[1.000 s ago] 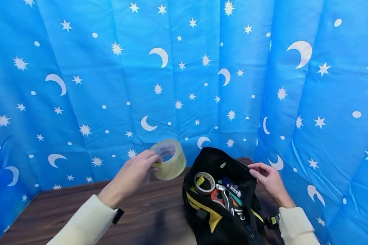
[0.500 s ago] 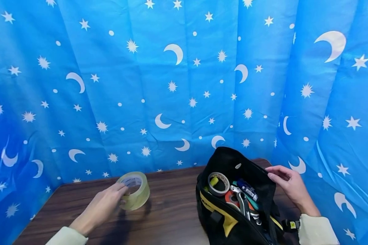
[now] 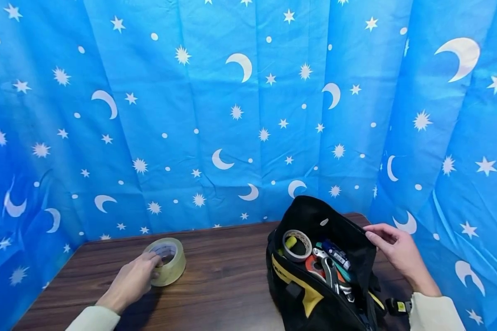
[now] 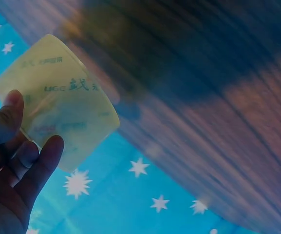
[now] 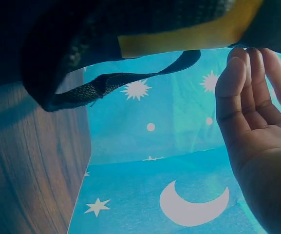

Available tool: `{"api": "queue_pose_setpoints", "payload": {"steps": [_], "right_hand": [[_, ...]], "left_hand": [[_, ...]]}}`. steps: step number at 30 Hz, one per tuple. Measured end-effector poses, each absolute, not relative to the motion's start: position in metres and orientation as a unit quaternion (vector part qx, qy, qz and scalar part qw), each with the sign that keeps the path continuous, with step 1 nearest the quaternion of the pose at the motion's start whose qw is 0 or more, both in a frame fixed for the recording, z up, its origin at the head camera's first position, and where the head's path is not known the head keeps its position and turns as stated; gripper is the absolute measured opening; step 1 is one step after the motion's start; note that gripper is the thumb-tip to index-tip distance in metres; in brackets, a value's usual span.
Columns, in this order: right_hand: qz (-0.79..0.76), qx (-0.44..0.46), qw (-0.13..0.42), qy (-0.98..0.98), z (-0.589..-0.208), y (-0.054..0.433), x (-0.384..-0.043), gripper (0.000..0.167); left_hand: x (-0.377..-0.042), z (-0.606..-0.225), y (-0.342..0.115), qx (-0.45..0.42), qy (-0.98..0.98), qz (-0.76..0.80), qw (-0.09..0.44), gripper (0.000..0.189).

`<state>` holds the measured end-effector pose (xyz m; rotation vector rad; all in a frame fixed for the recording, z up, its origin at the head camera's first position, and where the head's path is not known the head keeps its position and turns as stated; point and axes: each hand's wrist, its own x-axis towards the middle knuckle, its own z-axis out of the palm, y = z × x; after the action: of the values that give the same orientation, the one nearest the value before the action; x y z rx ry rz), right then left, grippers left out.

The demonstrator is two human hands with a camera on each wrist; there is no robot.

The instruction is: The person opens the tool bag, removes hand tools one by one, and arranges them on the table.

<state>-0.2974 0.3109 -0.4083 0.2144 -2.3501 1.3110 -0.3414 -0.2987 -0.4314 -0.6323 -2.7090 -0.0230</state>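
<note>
At the left of the table, my left hand pinches the near side of a wide roll of clear packing tape, which sits right at the tabletop. In the left wrist view the thumb lies against the printed outer face of the packing tape. On the right stands a black and yellow tool bag with its mouth wide. My right hand pinches the bag's right rim between thumb and fingers. From below, the right wrist view shows those fingertips at the bag's edge.
Inside the bag lie a masking tape roll, a metal-handled tool, a dark blue tube and an orange ring-shaped thing. A strap loop hangs off the bag. Blue star-printed curtain borders the wooden table.
My left hand has carried the packing tape from beside the bag leftward and down to the table. The right hand has kept its hold on the bag's rim. The head view has shifted.
</note>
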Motion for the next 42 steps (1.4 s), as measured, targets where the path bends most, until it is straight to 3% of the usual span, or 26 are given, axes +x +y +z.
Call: {"api": "queue_pose_setpoints", "payload": {"steps": [18,34,42], "right_hand": [[0.464,0.059,0.197,-0.862,-0.408,0.310,-0.298,0.031],[0.463,0.060,0.202,-0.861,-0.409,0.308,-0.297,0.033],[0.468,0.063,0.203,-0.858,-0.410,0.305,-0.298,0.032]], "left_hand": [[-0.359,-0.437,-0.331,-0.159,-0.980,-0.041,0.115,0.038],[-0.367,-0.435,-0.390,-0.027,-0.992,-0.069,0.100,0.027],[-0.367,-0.435,-0.410,0.081,-0.989,-0.082,0.092,0.023]]}}
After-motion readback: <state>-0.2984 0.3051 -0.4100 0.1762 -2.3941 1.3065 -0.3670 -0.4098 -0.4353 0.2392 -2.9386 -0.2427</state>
